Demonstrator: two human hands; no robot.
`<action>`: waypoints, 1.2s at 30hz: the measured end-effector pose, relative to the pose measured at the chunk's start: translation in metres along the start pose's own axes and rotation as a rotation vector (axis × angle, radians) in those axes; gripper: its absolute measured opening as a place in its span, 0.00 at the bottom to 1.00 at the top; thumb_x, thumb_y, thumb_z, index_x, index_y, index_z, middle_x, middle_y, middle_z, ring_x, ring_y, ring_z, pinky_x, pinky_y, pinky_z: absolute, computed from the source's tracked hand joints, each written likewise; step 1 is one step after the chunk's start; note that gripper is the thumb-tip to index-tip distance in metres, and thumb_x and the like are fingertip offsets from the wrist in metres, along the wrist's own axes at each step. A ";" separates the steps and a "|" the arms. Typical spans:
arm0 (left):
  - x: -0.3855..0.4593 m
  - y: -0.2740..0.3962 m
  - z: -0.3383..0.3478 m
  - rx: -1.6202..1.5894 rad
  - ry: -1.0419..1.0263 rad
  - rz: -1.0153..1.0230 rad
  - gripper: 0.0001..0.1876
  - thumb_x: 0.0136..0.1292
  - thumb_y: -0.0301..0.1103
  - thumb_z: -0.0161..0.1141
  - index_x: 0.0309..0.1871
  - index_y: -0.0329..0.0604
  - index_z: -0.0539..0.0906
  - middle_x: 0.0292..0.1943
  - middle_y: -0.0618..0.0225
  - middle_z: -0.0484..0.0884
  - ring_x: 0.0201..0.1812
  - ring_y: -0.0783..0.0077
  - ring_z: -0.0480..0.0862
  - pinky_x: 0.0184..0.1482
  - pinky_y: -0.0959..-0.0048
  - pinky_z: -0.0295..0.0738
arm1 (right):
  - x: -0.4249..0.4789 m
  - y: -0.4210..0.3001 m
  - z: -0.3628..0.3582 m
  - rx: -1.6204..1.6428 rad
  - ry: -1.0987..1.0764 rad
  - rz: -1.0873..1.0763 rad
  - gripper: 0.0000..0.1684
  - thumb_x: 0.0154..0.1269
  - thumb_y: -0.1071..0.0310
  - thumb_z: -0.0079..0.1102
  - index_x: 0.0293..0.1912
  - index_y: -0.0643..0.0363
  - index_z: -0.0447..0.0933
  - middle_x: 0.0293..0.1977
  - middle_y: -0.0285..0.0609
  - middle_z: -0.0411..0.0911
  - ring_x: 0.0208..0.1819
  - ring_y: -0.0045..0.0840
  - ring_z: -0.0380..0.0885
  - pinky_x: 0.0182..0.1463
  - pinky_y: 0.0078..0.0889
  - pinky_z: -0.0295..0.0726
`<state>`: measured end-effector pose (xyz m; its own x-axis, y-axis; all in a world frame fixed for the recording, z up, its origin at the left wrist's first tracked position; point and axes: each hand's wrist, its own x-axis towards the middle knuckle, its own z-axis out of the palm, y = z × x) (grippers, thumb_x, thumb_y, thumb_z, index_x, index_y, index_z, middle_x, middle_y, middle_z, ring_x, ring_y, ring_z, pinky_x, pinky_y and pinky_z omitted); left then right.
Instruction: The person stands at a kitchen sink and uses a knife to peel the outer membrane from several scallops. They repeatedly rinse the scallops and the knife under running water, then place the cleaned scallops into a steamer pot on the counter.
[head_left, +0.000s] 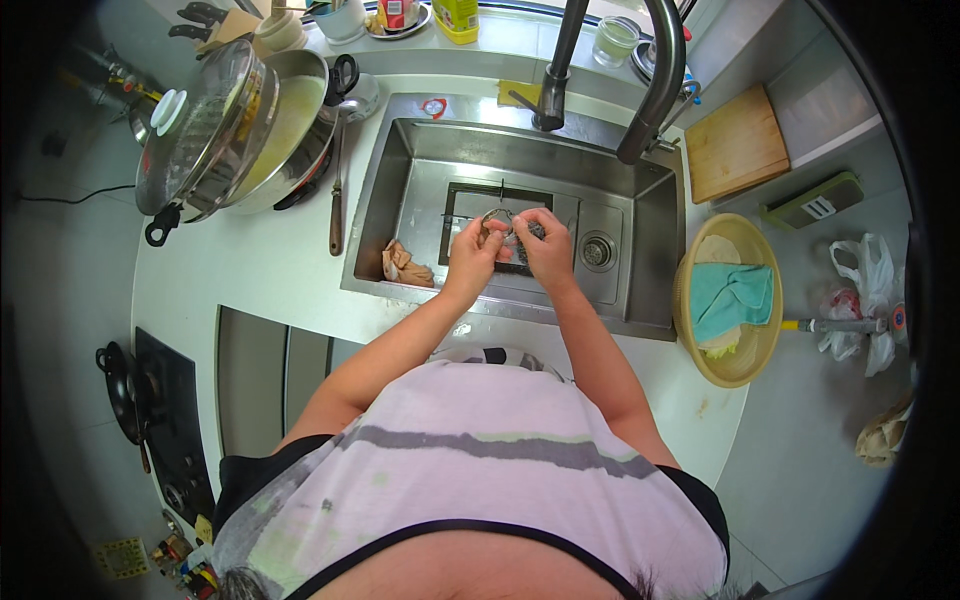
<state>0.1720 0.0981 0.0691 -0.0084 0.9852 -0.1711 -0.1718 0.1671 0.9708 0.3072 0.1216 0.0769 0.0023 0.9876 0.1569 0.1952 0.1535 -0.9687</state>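
Over the stainless steel sink (442, 161), my left hand (478, 247) grips a small curved metal piece (496, 213), perhaps a ring or clasp. Close beside it, my right hand (546, 244) pinches the piece's other side and has a dark steel wool scourer (534, 231) against its fingers. What lies between the palms is partly hidden. Beneath both hands, a dark-edged square frame (450, 199) rests in the basin. A crumpled brown cloth (407, 265) lies in the sink's near left corner, and the drain strainer (597, 250) is to the right of my right hand.
Stacked pots with a glass lid (206, 127) stand left of the sink, beside a long wooden-handled utensil (337, 202). The dark faucet (553, 97) rises at the back. A yellow basket (772, 300) with a teal cloth (731, 296) sits at the right edge; a wooden cutting board (736, 144) leans behind.
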 end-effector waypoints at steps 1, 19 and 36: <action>0.000 0.001 0.000 -0.017 -0.007 -0.006 0.05 0.70 0.26 0.51 0.44 0.36 0.76 0.31 0.68 0.80 0.28 0.79 0.82 0.32 0.80 0.80 | 0.001 -0.001 0.000 -0.002 -0.001 -0.008 0.08 0.61 0.70 0.62 0.32 0.65 0.77 0.31 0.39 0.77 0.29 0.19 0.77 0.33 0.23 0.75; -0.007 0.026 0.003 -0.245 -0.052 -0.158 0.12 0.71 0.31 0.48 0.51 0.34 0.75 0.39 0.64 0.80 0.39 0.71 0.85 0.47 0.72 0.80 | 0.008 0.008 -0.003 0.088 0.072 0.130 0.12 0.61 0.66 0.63 0.28 0.65 0.76 0.23 0.38 0.74 0.26 0.17 0.69 0.31 0.25 0.69; -0.006 0.043 -0.007 -0.266 0.006 -0.006 0.12 0.72 0.32 0.51 0.51 0.34 0.78 0.35 0.64 0.84 0.32 0.77 0.84 0.39 0.79 0.81 | -0.004 -0.053 -0.004 -0.117 0.019 -0.431 0.05 0.54 0.78 0.61 0.31 0.61 0.74 0.36 0.42 0.77 0.35 0.34 0.76 0.41 0.32 0.74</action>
<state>0.1578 0.0994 0.1110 -0.0126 0.9839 -0.1781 -0.4244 0.1561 0.8919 0.3009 0.1090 0.1281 -0.0859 0.8331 0.5464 0.2919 0.5454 -0.7857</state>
